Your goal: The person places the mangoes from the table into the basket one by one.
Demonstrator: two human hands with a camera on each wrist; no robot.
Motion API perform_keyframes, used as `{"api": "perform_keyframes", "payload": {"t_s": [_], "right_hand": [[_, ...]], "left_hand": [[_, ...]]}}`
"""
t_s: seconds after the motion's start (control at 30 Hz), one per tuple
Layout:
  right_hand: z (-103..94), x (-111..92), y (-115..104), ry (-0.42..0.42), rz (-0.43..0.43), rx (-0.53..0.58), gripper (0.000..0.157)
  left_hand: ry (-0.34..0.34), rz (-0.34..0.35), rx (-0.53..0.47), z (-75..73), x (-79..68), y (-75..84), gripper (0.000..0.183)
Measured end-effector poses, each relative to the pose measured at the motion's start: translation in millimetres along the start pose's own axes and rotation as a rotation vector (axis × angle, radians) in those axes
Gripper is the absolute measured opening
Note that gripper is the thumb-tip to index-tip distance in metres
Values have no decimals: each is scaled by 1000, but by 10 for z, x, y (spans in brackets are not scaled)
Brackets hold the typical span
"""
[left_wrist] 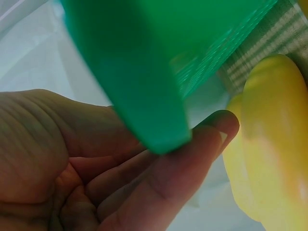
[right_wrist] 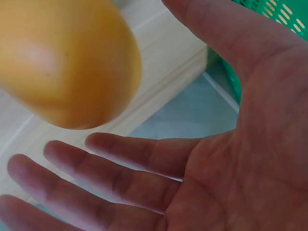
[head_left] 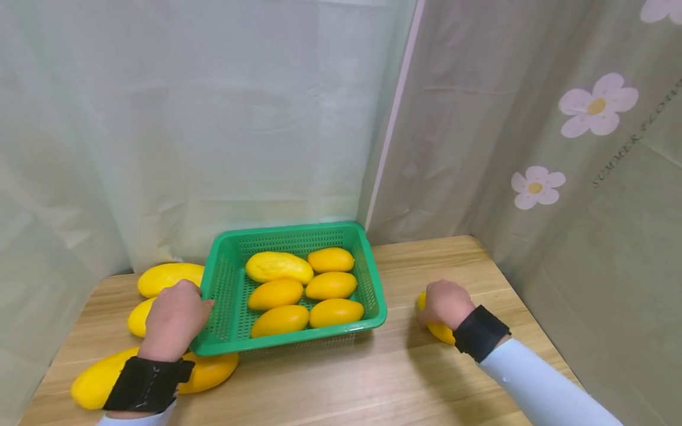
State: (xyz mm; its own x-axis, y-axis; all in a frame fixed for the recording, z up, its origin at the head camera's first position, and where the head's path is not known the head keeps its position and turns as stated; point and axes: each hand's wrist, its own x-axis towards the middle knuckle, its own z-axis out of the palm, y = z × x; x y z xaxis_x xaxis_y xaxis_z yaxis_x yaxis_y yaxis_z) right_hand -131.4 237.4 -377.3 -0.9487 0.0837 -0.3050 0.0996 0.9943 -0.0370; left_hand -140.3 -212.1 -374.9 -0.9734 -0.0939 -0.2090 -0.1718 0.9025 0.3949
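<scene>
A green plastic basket (head_left: pixel 298 338) stands on the table with several orange-yellow mangoes (head_left: pixel 330 286) and one paler, wrinkled yellow fruit (head_left: pixel 279 267) in it. My left hand (head_left: pixel 178 319) grips the basket's left rim; the left wrist view has the rim (left_wrist: pixel 161 130) between thumb and fingers. To the basket's right, my right hand (head_left: pixel 446 302) reaches over a mango (head_left: pixel 442 333) on the table. Seen from the right wrist, its fingers spread out straight beside the mango (right_wrist: pixel 72 62), with a gap around it.
Large long yellow fruits (head_left: pixel 167 278) lie left of the basket, partly behind my left hand. A mango (head_left: pixel 213 371) sits at the basket's front left corner. Pale curtains (head_left: pixel 256 118) hang behind the wooden table (head_left: pixel 341 390) and along its sides.
</scene>
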Motion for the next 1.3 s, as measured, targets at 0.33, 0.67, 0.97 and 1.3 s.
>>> {"api": "perform_keyframes", "payload": {"t_s": [0.33, 0.67, 0.97, 1.3], "right_hand": [[98, 39, 66, -37, 8, -15, 40], [199, 123, 91, -35, -28, -56, 45], [267, 256, 171, -6, -55, 11, 46], [215, 315, 110, 77, -106, 51, 54]], "left_hand": [[4, 5, 0, -5, -7, 8, 29], [-1, 0, 3, 2, -6, 8, 30], [3, 0, -3, 7, -6, 6, 28], [-8, -13, 4, 9, -8, 4, 28]]}}
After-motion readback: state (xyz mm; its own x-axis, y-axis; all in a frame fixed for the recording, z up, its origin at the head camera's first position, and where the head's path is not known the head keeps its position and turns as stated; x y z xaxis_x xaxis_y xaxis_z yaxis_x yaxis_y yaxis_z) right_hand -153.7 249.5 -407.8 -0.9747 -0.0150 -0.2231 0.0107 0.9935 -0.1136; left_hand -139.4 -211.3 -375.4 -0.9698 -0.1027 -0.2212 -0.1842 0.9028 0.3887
